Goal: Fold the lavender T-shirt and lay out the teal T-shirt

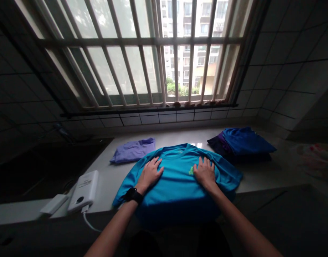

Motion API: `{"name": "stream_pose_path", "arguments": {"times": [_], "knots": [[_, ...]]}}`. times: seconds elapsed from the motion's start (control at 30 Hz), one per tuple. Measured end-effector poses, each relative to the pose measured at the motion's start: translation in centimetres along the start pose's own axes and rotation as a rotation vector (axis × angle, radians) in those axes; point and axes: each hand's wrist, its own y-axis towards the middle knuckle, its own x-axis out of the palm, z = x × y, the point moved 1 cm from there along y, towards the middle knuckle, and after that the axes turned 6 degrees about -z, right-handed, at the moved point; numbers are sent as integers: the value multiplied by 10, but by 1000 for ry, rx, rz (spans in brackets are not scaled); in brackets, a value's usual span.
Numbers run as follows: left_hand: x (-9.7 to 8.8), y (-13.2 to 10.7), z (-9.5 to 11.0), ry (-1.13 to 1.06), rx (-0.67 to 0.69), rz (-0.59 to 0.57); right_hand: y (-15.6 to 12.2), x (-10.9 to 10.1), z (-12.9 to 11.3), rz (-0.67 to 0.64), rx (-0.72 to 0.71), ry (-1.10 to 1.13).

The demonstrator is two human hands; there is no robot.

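Observation:
A turquoise T-shirt (177,178) lies spread on the counter, its neckline toward the window and its lower part hanging over the front edge. My left hand (150,173) rests flat on the shirt's left chest area, fingers stretched out. On the other side, my right hand (205,171) lies on the cloth beside a small green print (191,171), with its fingers apart. Neither hand grips the fabric. A black watch (133,195) is on my left wrist.
A folded lilac garment (133,150) lies behind the shirt at left; a stack of folded dark and blue clothes (245,142) sits at right. A white power bank (83,191) with a cable stands near a dark sink (46,167). The barred window (153,53) is behind the counter (252,178).

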Motion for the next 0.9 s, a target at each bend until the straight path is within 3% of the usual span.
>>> {"name": "stream_pose_path", "arguments": {"times": [0.3,0.4,0.47,0.53,0.63,0.7,0.77,0.8,0.83,0.9], "knots": [[-2,5,-3,-40,22,-3,0,-2,0,-15,-21,-3],[-2,6,-2,-43,29,2,6,-9,10,-65,-105,5],[-3,6,0,-37,30,1,11,-22,29,-95,-209,34],[-4,7,1,-35,24,3,14,-39,56,-43,-257,51],[-6,7,2,-39,21,5,10,-60,100,73,-80,-37],[-6,7,2,-31,17,-3,6,-64,125,-24,56,-104],[-7,7,3,-20,12,-10,3,-65,142,-161,76,-108],[-7,7,3,-17,12,-11,2,-65,148,-169,55,-104],[-7,7,3,-15,12,-11,2,-68,153,-112,41,-110],[-8,7,4,-11,13,-12,0,-75,160,141,68,-158]]}}
